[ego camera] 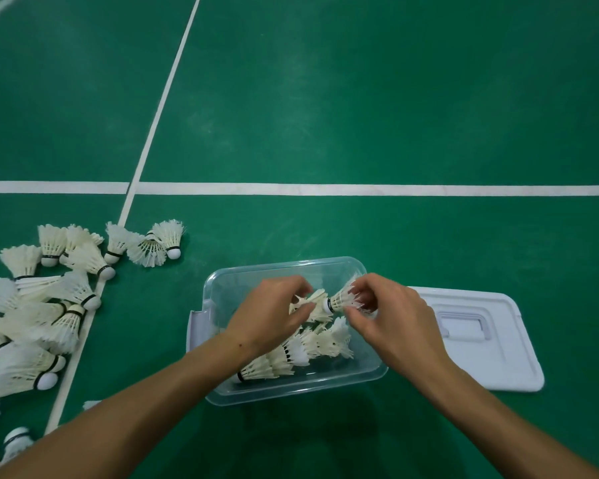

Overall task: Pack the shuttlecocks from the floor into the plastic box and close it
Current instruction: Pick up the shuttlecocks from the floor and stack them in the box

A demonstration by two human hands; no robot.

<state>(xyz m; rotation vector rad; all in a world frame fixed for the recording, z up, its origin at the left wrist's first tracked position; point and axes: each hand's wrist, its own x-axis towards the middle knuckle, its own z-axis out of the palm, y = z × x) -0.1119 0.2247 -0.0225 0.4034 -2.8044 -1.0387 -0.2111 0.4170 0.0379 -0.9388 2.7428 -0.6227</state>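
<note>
White lines (360,189) on green court (360,98)

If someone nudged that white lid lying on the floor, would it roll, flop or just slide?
The white lid lies flat on the green floor, so it would probably slide, not roll. Its moulded rim and recessed handle suggest stiff plastic, likely light.

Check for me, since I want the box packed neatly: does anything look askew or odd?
Nothing damaged. The shuttlecocks in the plastic box lie jumbled rather than nested, and a large loose pile remains on the floor. The lid lies beside the box.
</note>
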